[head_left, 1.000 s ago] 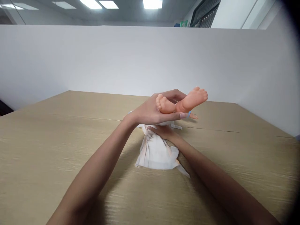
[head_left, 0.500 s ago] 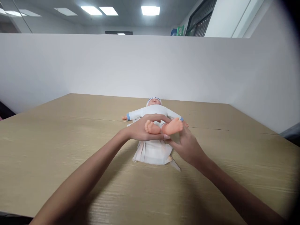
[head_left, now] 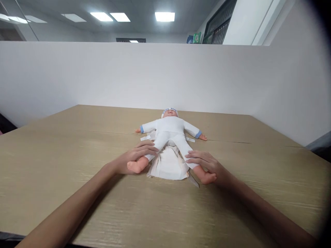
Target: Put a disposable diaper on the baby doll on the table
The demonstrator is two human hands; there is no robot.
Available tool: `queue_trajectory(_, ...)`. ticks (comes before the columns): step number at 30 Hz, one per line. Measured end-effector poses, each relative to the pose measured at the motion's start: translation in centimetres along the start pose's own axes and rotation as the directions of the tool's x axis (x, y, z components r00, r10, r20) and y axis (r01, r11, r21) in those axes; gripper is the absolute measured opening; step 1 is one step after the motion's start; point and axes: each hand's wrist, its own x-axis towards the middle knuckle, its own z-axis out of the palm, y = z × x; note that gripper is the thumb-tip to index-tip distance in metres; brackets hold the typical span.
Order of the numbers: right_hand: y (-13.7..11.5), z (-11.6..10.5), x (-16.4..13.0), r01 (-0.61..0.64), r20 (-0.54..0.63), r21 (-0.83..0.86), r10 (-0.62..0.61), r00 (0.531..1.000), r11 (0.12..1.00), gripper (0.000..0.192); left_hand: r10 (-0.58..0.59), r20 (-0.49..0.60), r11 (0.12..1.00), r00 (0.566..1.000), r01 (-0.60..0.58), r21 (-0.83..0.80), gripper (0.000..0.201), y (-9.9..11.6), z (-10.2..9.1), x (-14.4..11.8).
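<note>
A baby doll in a white suit and cap lies on its back on the wooden table, head pointing away from me, arms spread. Its legs are parted and lie flat. An open white diaper is spread under its hips and between its legs. My left hand rests on the doll's leg at the left, near the bare foot. My right hand rests on the leg at the right, fingers over the ankle.
A white partition wall runs along the table's far edge and right side. A seam crosses the tabletop behind the doll. Ceiling lights and a dark window frame show above the partition.
The doll's legs, held raised together in my left hand, have come down and spread apart. My right hand came out from under the doll; each hand now lies on one leg.
</note>
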Motion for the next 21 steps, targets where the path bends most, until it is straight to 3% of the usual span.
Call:
queue_trajectory(3,0.4,0.1,-0.4,0.019,0.029,-0.055,-0.018,0.999,0.998,0.044,0.022,0.081,0.999,0.997,-0.026,0.043,0.066,-0.6,0.3,-0.3)
queue_trajectory(9,0.2,-0.9,-0.2,-0.012,0.082,-0.082,0.019,0.996,0.997,0.047,-0.002,0.120,0.996,0.993,-0.009,0.094,0.083,-0.5,0.1,-0.2)
queue_trajectory(21,1.4,-1.9,-0.9,-0.072,0.093,-0.014,0.073,0.993,0.997,0.044,-0.050,0.164,0.994,0.985,0.032,0.109,0.084,0.0,0.1,-0.4)
